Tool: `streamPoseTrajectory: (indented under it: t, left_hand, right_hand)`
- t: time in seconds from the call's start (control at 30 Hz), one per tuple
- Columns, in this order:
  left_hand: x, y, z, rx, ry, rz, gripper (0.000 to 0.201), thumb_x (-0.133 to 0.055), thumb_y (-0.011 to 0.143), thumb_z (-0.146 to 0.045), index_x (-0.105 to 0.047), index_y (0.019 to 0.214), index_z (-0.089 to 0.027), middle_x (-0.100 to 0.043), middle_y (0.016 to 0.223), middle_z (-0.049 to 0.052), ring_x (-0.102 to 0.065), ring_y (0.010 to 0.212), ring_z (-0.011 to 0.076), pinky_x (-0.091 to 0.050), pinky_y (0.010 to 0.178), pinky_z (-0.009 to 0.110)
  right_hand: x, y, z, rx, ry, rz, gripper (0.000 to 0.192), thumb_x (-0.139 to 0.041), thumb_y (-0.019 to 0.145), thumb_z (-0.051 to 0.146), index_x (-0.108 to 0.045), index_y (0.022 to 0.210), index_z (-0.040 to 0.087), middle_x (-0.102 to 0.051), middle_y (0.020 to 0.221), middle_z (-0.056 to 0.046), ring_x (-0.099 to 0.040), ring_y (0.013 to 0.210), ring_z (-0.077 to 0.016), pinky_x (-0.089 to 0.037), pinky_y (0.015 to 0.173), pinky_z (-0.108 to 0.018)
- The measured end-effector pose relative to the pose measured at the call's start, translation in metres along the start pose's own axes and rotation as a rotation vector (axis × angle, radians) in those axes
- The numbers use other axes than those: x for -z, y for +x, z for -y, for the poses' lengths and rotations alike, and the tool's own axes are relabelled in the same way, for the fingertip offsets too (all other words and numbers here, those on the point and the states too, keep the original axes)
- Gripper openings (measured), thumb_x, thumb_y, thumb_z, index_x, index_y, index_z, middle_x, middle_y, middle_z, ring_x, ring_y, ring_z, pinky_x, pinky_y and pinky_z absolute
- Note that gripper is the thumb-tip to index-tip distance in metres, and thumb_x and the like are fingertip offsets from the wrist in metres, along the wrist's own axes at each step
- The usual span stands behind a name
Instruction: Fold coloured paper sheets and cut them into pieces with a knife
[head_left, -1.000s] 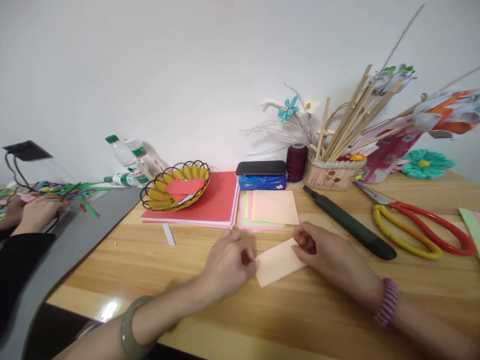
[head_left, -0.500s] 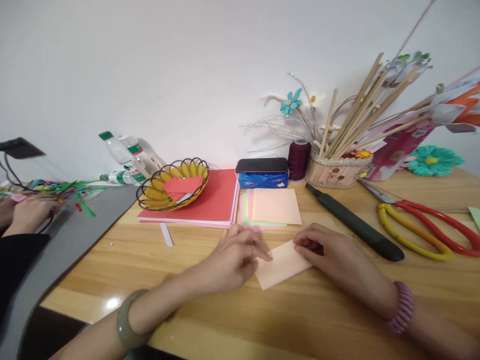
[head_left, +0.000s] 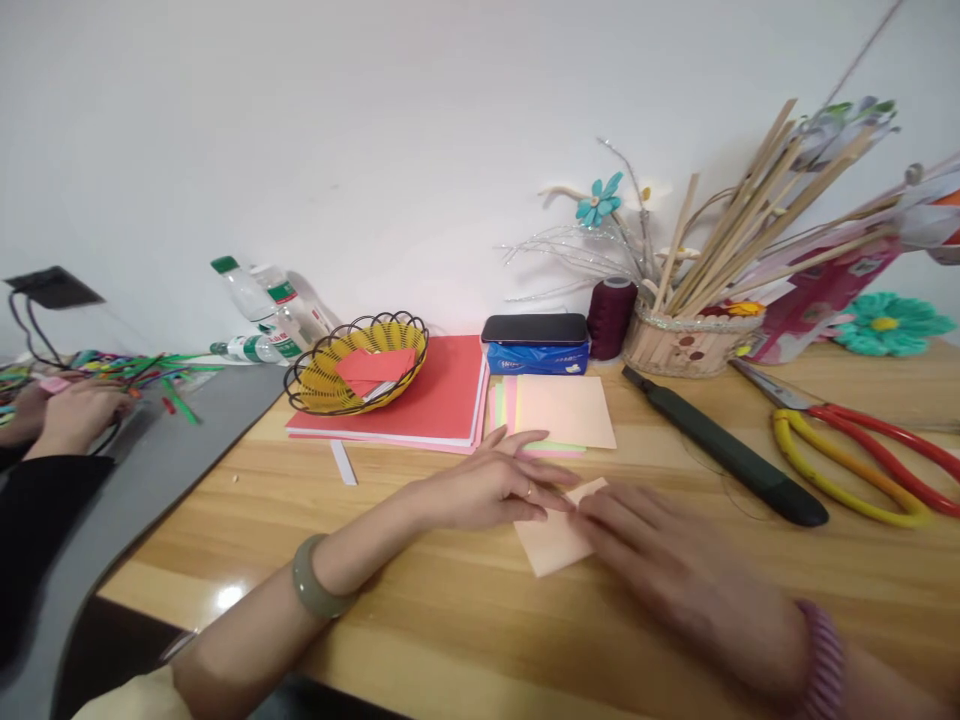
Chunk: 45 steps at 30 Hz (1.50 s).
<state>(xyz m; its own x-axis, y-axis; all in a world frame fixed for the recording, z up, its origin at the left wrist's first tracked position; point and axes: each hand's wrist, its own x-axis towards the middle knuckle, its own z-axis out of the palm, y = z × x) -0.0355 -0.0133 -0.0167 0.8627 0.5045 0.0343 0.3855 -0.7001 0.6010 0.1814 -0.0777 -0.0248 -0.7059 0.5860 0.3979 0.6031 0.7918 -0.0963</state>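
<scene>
A small peach paper sheet [head_left: 552, 541] lies flat on the wooden table [head_left: 420, 620] in front of me. My left hand [head_left: 495, 485] rests flat on its upper left edge, fingers stretched out, a ring on one finger and a green bangle on the wrist. My right hand [head_left: 667, 560] lies palm down over the sheet's right part, blurred, with a pink bracelet on the wrist. Neither hand grips anything.
Behind the sheet lie a stack of pastel paper squares [head_left: 564, 412], red paper [head_left: 442, 395] under a yellow wire basket [head_left: 356, 362], a phone on a tissue pack [head_left: 535, 344], a black utility knife [head_left: 724, 458] and red-yellow scissors [head_left: 862, 450]. Another person's hands [head_left: 71, 415] work at far left.
My left hand has opened flat and slid right onto the sheet. My right hand has moved down and left over the sheet, covering more of it.
</scene>
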Motion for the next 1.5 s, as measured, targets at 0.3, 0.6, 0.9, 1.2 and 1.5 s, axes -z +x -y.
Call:
streamPoseTrajectory:
  t: [0.3, 0.6, 0.9, 1.2, 1.5]
  left_hand:
    - [0.004, -0.002, -0.001, -0.009, -0.026, 0.047, 0.039, -0.056, 0.086, -0.021, -0.054, 0.117, -0.043, -0.048, 0.133, -0.003, -0.004, 0.138, 0.0213, 0.001, 0.103, 0.061]
    - [0.006, -0.004, 0.000, -0.033, -0.016, 0.067, 0.037, -0.047, 0.090, -0.020, -0.051, 0.120, -0.043, -0.047, 0.134, -0.005, -0.005, 0.138, 0.0205, -0.002, 0.102, 0.062]
    - [0.010, -0.002, -0.002, -0.033, 0.073, 0.124, 0.038, -0.060, 0.083, -0.034, -0.054, 0.120, -0.035, -0.044, 0.137, -0.003, -0.001, 0.139, 0.0228, 0.005, 0.103, 0.060]
    - [0.008, -0.001, 0.002, -0.013, 0.134, 0.186, 0.040, -0.060, 0.084, -0.035, -0.051, 0.123, -0.035, -0.039, 0.140, -0.007, 0.004, 0.139, 0.0218, 0.002, 0.105, 0.059]
    - [-0.003, -0.017, -0.020, 0.004, 0.343, 0.007, 0.035, -0.059, 0.084, -0.036, -0.058, 0.116, -0.022, -0.043, 0.138, 0.003, -0.008, 0.139, 0.0237, 0.001, 0.107, 0.057]
  right_hand:
    - [0.002, -0.004, 0.032, 0.006, 0.001, 0.112, 0.036, -0.050, 0.079, 0.022, -0.058, 0.113, 0.013, -0.062, 0.114, -0.011, -0.054, 0.107, -0.0267, -0.051, 0.084, -0.042]
    - [-0.001, -0.013, 0.026, -0.020, 0.032, 0.222, 0.044, -0.046, 0.086, 0.035, -0.051, 0.127, 0.018, -0.054, 0.129, -0.008, -0.046, 0.119, -0.0250, -0.048, 0.090, -0.042]
    - [-0.002, -0.016, 0.023, -0.058, 0.162, 0.342, 0.059, -0.043, 0.086, 0.049, -0.038, 0.138, 0.020, -0.043, 0.138, -0.009, -0.036, 0.127, -0.0268, -0.040, 0.098, -0.046]
    - [0.009, -0.011, 0.031, -0.052, 0.228, 0.481, 0.089, -0.064, 0.065, 0.060, -0.030, 0.140, 0.027, -0.020, 0.146, -0.019, -0.018, 0.132, -0.0387, -0.026, 0.097, -0.063]
    - [0.014, -0.038, 0.024, -0.066, -0.065, 0.015, 0.070, -0.048, 0.086, 0.037, -0.014, 0.144, 0.018, -0.044, 0.136, -0.010, -0.041, 0.124, -0.0230, -0.040, 0.097, -0.045]
